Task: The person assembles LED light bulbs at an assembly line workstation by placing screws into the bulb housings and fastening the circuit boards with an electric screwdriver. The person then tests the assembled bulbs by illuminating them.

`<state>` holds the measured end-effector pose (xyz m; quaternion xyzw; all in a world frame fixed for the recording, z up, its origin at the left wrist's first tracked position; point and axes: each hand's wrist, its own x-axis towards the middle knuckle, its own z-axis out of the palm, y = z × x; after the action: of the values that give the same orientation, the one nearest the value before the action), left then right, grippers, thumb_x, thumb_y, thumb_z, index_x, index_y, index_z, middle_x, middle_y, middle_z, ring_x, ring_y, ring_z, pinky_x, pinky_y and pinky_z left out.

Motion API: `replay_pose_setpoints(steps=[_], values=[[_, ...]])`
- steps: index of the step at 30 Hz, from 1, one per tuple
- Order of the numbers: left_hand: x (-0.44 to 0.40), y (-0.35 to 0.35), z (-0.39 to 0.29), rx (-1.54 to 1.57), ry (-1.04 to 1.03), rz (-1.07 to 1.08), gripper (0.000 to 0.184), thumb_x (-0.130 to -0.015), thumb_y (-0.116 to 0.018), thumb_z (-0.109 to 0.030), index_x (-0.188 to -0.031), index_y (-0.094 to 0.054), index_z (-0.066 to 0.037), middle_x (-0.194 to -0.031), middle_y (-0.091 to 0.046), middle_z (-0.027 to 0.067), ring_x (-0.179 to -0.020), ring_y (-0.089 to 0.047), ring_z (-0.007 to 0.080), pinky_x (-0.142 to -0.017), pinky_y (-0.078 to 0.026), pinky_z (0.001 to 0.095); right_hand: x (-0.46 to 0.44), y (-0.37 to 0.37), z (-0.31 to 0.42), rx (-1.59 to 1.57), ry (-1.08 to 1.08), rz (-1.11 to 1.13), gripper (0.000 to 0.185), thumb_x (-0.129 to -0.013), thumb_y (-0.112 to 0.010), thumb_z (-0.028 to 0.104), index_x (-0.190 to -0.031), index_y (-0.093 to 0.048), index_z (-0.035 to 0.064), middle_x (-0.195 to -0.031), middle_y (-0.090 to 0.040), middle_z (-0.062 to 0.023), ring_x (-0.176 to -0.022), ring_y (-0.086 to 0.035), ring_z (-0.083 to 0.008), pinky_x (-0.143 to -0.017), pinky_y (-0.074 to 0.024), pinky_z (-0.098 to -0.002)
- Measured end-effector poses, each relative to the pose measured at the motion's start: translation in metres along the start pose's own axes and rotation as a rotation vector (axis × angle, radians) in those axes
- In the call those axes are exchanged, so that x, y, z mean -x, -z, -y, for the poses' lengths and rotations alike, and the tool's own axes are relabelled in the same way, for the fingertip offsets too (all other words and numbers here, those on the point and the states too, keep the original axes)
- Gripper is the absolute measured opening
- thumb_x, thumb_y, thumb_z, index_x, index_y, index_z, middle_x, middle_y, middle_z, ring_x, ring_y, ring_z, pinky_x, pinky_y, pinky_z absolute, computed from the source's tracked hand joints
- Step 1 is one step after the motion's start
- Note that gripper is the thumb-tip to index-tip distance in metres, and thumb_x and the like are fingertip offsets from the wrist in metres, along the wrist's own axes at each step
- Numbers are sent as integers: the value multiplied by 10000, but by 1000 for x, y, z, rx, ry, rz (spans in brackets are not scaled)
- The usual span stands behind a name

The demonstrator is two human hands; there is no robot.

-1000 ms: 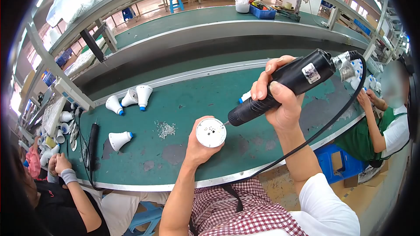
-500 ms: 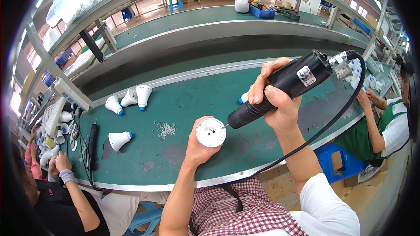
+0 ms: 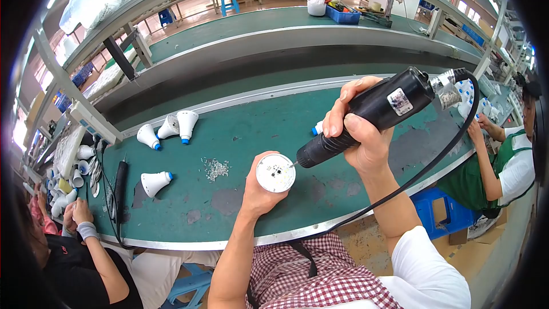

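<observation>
My left hand [image 3: 258,197] is closed around a white LED bulb body [image 3: 275,180], its round face with the circuit board turned up toward me. In my right hand [image 3: 364,129] is a black electric screwdriver [image 3: 394,103], tilted down to the left. Its thin bit reaches the right rim of the bulb's face; whether it sits on a screw is too small to tell. A cable [image 3: 434,166] runs from the tool's back end down past my forearm. Partly hidden behind my right fingers lies another bulb with a blue cap [image 3: 318,129].
Several white bulb housings [image 3: 187,126] lie on the green bench [image 3: 229,137] at left, near a heap of small screws [image 3: 215,169]. Another black screwdriver [image 3: 120,191] lies farther left. Co-workers sit on both sides, one's hands [image 3: 79,213] at the left edge. A blue bin [image 3: 343,16] stands beyond.
</observation>
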<state>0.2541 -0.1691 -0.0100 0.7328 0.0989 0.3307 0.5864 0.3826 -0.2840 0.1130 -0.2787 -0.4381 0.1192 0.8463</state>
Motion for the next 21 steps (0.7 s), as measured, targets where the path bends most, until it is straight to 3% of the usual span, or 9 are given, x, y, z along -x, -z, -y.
replay_pose_setpoints(steps=[7,10,19,21], values=[[1,-1,1,-7,-2,6,596,-524,-673,37,-1073,-449,-28,-968,-538,62,-886,-532,144,-797,-421,258,1,-1,-1,34,-6,17,297,-652,-552,-38,-920,-426,-33,-801,-496,-99,-562,-567,-156,-530,-484,-285],[3,-2,2,-6,-11,-6,609,-518,-668,47,-1079,-443,-28,-972,-539,64,-890,-533,145,-801,-418,258,2,-3,-4,67,1,20,271,-655,-545,-36,-902,-435,-33,-699,-509,-86,-545,-556,-148,-520,-480,-280],[3,-8,2,-16,-20,-13,594,-522,-655,60,-1069,-441,-23,-946,-532,57,-885,-531,142,-798,-417,253,-2,-9,-4,108,-111,43,274,-646,-563,-28,-898,-455,-18,-680,-521,-80,-569,-557,-142,-530,-470,-275],[-1,-6,5,-51,4,-65,558,-540,-651,57,-1053,-447,-20,-949,-527,52,-866,-524,131,-778,-421,245,-10,-1,-2,113,-20,97,264,-649,-561,-16,-893,-459,-5,-645,-524,-82,-562,-555,-152,-536,-468,-272]])
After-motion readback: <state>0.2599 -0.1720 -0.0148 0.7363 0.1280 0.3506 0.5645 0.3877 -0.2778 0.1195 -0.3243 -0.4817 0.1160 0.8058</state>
